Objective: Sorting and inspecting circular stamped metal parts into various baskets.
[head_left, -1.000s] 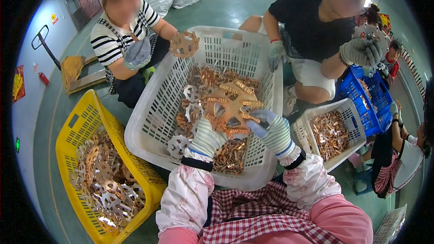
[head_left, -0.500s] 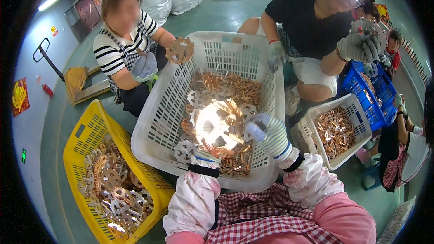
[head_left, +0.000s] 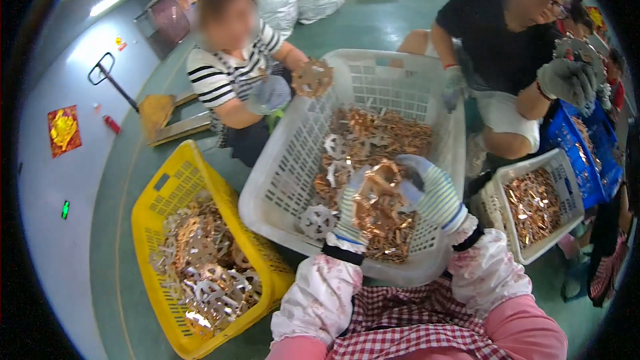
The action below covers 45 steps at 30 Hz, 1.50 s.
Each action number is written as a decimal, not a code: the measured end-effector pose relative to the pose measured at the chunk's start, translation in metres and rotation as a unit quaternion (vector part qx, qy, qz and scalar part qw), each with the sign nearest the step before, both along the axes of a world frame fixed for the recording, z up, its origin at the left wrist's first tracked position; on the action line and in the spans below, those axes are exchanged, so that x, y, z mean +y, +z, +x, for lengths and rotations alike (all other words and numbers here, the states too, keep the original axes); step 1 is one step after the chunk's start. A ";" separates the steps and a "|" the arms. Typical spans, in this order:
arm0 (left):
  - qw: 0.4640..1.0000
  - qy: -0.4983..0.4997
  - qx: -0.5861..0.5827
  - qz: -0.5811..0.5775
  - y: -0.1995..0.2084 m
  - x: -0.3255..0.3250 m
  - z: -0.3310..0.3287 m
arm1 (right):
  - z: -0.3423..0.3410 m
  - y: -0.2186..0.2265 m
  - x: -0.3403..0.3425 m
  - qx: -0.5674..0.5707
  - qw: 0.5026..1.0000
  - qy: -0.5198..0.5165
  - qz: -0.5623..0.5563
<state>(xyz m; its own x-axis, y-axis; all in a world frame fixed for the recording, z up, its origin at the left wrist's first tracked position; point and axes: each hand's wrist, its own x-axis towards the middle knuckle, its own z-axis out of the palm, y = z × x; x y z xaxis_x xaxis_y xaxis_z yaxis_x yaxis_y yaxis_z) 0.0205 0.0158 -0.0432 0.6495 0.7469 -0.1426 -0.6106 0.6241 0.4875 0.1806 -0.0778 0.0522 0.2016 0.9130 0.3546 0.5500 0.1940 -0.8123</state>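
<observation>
The coppery metal piece [head_left: 381, 193] was right of the frame's centre. The left hand [head_left: 351, 215] gripped its left edge; the right hand [head_left: 438, 193] curved its fingers beside the right edge (whether gripping, I could not tell). The white basket [head_left: 285, 177] stood beneath.

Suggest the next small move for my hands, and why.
I'd probably press the right hand against the right edge of the coppery part, over the white basket: the left hand seems to grip its left side, the right hand is close by, and loose metal strips lie in the basket.
</observation>
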 end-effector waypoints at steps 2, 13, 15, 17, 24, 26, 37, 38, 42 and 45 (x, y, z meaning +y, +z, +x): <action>0.996 -0.036 -0.082 0.016 -0.011 -0.008 0.005 | 0.001 -0.013 0.004 0.076 0.997 -0.003 -0.006; 0.956 -0.150 -0.252 -0.002 -0.008 -0.015 -0.025 | -0.006 -0.035 0.016 0.233 0.967 0.061 -0.083; 0.967 -0.129 -0.220 0.021 -0.014 -0.015 -0.026 | -0.009 -0.035 0.020 0.251 0.961 0.081 -0.085; 0.980 -0.107 -0.170 -0.011 -0.006 -0.019 -0.028 | -0.010 -0.026 0.021 0.296 0.943 0.094 -0.120; 0.987 0.012 -0.047 0.156 0.032 -0.029 -0.018 | -0.013 -0.048 0.043 0.101 0.995 0.006 0.018; 0.997 -0.023 -0.074 -0.028 0.037 -0.026 -0.036 | -0.036 -0.017 0.037 0.230 0.968 0.050 -0.088; 0.967 0.223 0.036 0.114 0.002 -0.001 -0.059 | -0.024 -0.016 0.030 0.392 0.919 0.036 -0.018; 0.952 0.187 -0.186 -0.153 0.066 -0.002 -0.058 | -0.008 -0.014 0.021 0.475 0.879 0.031 -0.037; 0.992 0.042 -0.113 0.027 0.008 0.055 -0.099 | 0.000 -0.029 0.042 0.499 0.852 -0.011 -0.161; 0.989 0.057 -0.135 -0.018 0.005 0.031 -0.072 | 0.003 -0.064 0.061 0.595 0.781 0.001 -0.188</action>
<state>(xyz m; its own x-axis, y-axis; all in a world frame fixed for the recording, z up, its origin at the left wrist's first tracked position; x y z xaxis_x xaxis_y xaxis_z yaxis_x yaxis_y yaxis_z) -0.0515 0.0468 -0.0382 0.5799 0.8147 -0.0032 -0.7823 0.5580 0.2767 0.1837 -0.0166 -0.0113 0.1821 0.9086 -0.3759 -0.6391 -0.1812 -0.7475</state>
